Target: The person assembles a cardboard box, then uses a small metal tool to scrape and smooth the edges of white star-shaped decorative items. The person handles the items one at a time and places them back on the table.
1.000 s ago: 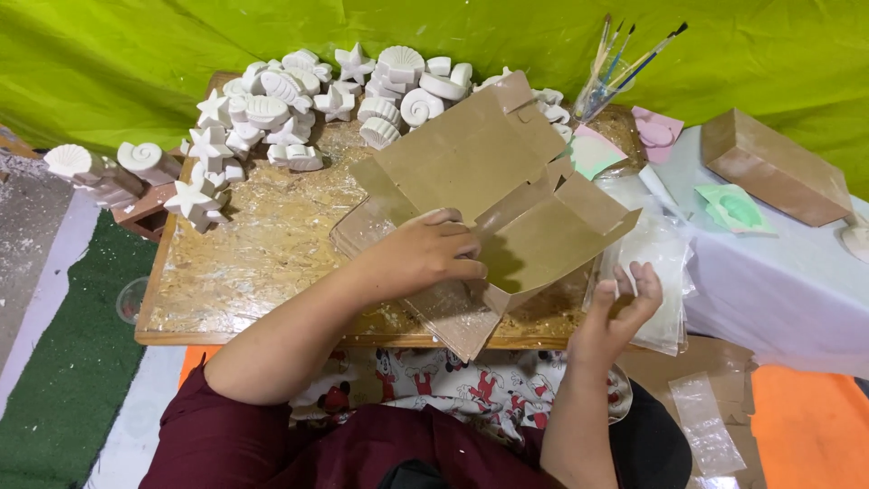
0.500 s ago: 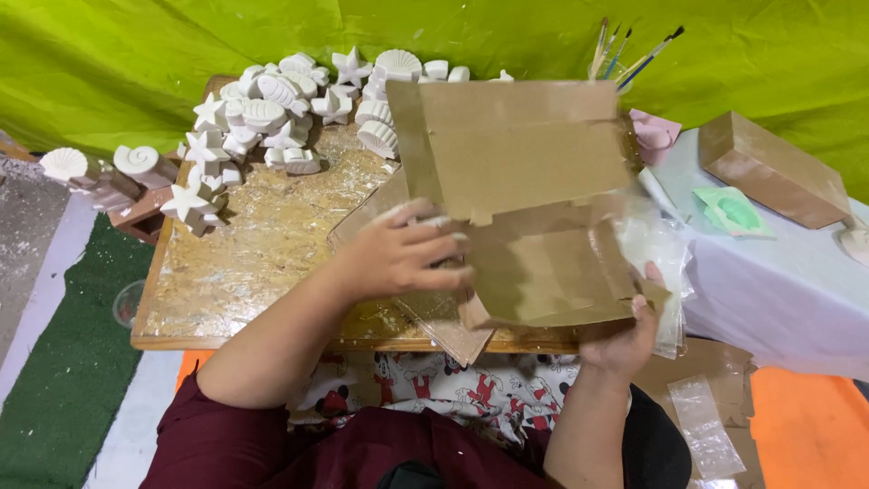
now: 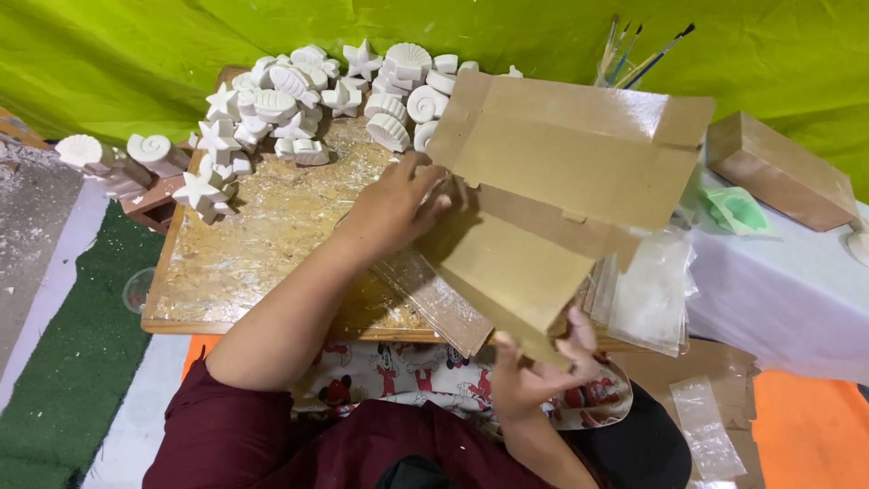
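I hold a flat brown cardboard box blank (image 3: 561, 181) tilted up over the wooden board (image 3: 253, 263). My left hand (image 3: 394, 208) grips its left edge, fingers curled around the fold. My right hand (image 3: 534, 367) holds its lower corner from beneath, close to my lap. Behind the cardboard, part of the pile of white plaster shapes (image 3: 308, 100) is hidden; stars, shells and spirals show on the board's far left.
A stack of clear plastic bags (image 3: 647, 294) lies at the board's right edge. A closed brown box (image 3: 778, 167) and a green mould (image 3: 738, 210) sit on the white cloth at right. Paintbrushes (image 3: 634, 56) stand behind. More plaster pieces (image 3: 118, 156) rest at left.
The cardboard has been lifted, unfolded and swung toward the right. My right hand dropped lower to its bottom corner. My left hand moved up to its left edge.
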